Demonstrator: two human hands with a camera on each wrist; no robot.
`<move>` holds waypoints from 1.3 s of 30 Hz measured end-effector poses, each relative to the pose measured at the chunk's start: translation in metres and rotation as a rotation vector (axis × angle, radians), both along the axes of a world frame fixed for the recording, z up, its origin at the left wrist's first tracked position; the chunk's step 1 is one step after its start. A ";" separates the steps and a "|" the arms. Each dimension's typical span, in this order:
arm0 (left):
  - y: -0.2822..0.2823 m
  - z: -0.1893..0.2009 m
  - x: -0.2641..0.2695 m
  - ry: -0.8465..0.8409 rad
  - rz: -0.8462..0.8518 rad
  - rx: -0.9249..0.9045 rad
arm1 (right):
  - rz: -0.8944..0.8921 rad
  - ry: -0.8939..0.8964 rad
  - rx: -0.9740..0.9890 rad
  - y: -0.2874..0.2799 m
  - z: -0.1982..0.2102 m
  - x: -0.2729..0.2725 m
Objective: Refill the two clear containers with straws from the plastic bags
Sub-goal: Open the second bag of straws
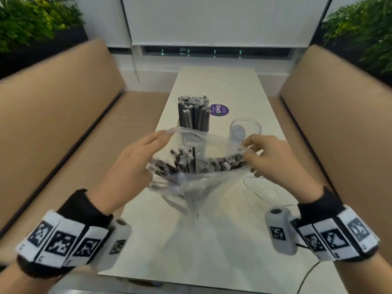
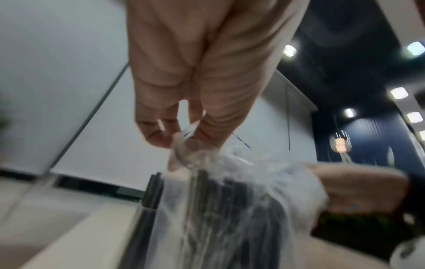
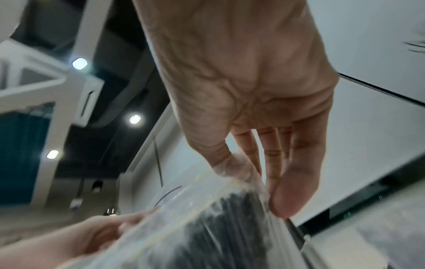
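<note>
The left hand (image 1: 135,164) pinches one lip of the bag (image 1: 197,183) between thumb and fingers, and the right hand (image 1: 273,160) pinches the opposite lip, so the mouth is pulled wide and held above the table (image 1: 237,85). The left wrist view shows the film bunched at the fingertips (image 2: 161,138); the right wrist view shows the thumb (image 3: 287,198) pressed on the film, though both are blurred

Inside the bag stand dark straws (image 1: 191,162), ends up, leaning toward the left side. Just beyond the bag, on the table, a full container (image 1: 194,115) is packed with upright straws. Beside it to the right stands an empty container (image 1: 246,129), partly behind the bag's far lip. A purple sticker (image 1: 219,109) lies on the table behind them. Near the right wrist something clear with a dark edge (image 1: 265,192) lies flat; I cannot tell what it is. Tan benches (image 1: 63,102) flank the table

Judging from this, one container is filled and the second still waits, with the bag just opened for it

The risks: the thin film could slip from either pinch, dropping the bag and scattering straws. The bag hangs close to the empty container, so a swing could knock it over. If both hands stay on the lips, neither is free to draw straws; letting one side go may let the mouth collapse and the leaning straws spill out
</note>
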State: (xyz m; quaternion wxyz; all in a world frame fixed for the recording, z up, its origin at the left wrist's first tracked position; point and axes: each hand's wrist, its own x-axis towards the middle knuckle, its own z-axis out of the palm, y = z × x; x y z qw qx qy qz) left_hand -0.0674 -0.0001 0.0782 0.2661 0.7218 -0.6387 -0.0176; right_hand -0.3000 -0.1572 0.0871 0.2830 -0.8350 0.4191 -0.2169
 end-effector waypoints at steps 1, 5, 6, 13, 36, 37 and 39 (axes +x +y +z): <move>-0.003 -0.002 -0.007 0.097 -0.030 -0.010 | 0.035 -0.031 0.042 0.005 -0.004 0.003; -0.002 -0.015 -0.016 0.065 -0.063 -0.158 | 0.101 0.068 0.015 0.015 -0.023 0.004; 0.001 -0.019 -0.010 -0.017 -0.043 -0.154 | 0.049 0.063 -0.007 0.013 -0.027 -0.001; 0.018 -0.036 -0.006 0.244 0.047 0.235 | -0.093 -0.130 0.373 0.027 -0.040 -0.004; 0.040 -0.100 0.006 1.130 0.103 0.176 | 0.107 -0.358 0.808 0.070 -0.064 0.039; 0.045 -0.103 0.010 1.022 0.090 0.244 | 0.055 -0.336 0.771 0.072 -0.073 0.039; 0.050 -0.109 0.021 0.845 0.070 0.390 | -0.014 -0.325 0.785 0.077 -0.087 0.037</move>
